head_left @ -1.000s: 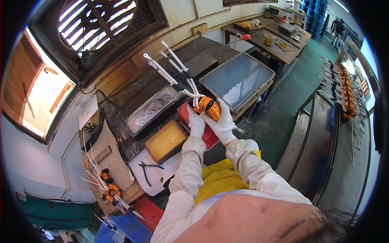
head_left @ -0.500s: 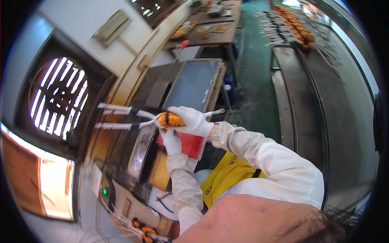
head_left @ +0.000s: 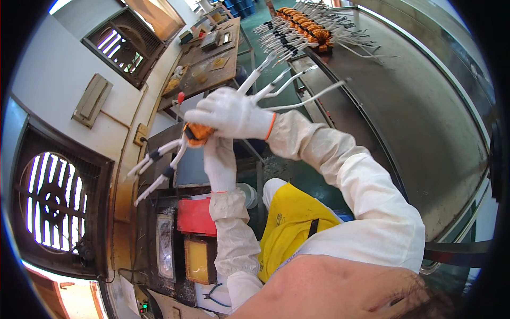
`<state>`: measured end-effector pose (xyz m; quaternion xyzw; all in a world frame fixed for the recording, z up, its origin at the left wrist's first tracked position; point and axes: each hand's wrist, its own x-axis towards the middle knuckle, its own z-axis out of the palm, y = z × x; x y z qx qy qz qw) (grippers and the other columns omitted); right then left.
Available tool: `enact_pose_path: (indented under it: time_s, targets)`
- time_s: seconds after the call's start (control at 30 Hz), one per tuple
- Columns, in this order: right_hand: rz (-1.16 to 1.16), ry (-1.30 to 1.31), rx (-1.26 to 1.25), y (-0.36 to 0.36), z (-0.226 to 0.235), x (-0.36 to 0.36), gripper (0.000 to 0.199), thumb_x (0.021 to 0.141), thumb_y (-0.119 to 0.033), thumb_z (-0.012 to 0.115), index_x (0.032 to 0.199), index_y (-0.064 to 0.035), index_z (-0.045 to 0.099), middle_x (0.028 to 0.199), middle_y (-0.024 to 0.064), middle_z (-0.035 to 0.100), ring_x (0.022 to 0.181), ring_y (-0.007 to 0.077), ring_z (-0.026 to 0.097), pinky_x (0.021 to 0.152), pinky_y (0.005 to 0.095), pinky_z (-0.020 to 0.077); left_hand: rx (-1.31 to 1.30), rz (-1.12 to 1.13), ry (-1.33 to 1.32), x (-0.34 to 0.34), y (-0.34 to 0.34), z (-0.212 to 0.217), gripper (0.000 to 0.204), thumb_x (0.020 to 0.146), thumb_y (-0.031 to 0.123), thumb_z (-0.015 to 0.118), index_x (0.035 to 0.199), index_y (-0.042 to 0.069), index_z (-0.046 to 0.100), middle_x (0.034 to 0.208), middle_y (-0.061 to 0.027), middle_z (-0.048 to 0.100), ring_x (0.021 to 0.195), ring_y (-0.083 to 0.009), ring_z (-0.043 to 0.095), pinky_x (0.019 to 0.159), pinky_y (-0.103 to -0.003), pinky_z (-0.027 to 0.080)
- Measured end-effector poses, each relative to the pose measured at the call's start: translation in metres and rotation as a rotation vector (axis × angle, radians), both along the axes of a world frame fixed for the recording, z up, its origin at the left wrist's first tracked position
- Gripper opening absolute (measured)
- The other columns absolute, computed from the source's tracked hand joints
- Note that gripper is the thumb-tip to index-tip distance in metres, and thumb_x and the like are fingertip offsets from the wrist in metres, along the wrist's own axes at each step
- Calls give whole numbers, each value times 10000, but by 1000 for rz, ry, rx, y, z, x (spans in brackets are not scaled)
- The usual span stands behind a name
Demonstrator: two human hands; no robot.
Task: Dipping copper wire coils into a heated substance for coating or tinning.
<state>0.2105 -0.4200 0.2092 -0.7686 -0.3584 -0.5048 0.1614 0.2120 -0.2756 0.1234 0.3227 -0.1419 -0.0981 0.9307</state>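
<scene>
My right hand (head_left: 234, 114), in a white glove, is wrapped over a coil wound with orange wire (head_left: 197, 134). My left hand (head_left: 219, 162), also gloved, reaches up from below and grips the coil's underside, its fingers partly hidden. White sleeved leads (head_left: 159, 154) with black bands stick out of the coil toward the lower left. More white leads (head_left: 263, 80) extend beyond my right hand to the upper right, over the floor and the bench edge. The coil is held up in the air.
Below are a silvery rectangular trough (head_left: 166, 247), a yellow-filled tray (head_left: 198, 260), a red box (head_left: 197, 215) and pliers (head_left: 214, 297). On the right, a long metal bench (head_left: 393, 122) bears a row of similar orange coils (head_left: 319, 36). A wooden table (head_left: 212, 58) stands farther off.
The view has swung right, toward the metal bench. Both hands have lifted the coil up and away from the trough area, and its leads now tilt down at the left.
</scene>
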Motion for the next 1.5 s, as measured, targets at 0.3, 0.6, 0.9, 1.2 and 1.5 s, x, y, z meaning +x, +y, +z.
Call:
enact_pose_path:
  time_s: [0.3,0.6,0.9,1.2,1.5]
  targets:
    - [-478,159,-201,-185,-17,-21,611,657,-157,812,1217,-180,567,1022,42,653,970,256,637,909,415,472,785,-580,-106,-102,-8,-28,440,984,184,577,1365,-9,474,1291,-139,598,1210,-226,565,1055,-336,422]
    - [-1113,464,-185,-333,-71,-60,580,710,-139,762,1248,-230,566,1153,32,626,1091,263,580,984,405,433,878,-488,43,-125,52,-71,425,977,191,573,1338,-17,493,1276,-149,593,1228,-225,546,1076,-318,400]
    - [-1309,736,233,-381,-103,-73,659,728,-46,731,1331,-209,520,1325,74,565,1263,315,501,1047,413,428,884,-470,175,-129,55,-84,436,977,190,576,1344,-27,480,1285,-165,585,1249,-235,533,1082,-329,399]
    - [-1312,668,104,-382,-113,-62,719,735,-96,743,1377,-240,453,1326,85,533,1230,339,509,1032,447,429,812,-469,195,-145,39,-98,429,988,182,560,1352,-25,471,1314,-160,574,1260,-237,529,1097,-330,387]
    - [-1640,1094,-27,-355,-88,-53,916,683,-369,852,1406,-265,299,1307,147,483,1210,390,535,940,497,501,655,-401,188,-153,33,-101,381,999,132,535,1340,-28,478,1298,-163,580,1245,-235,542,1100,-340,398]
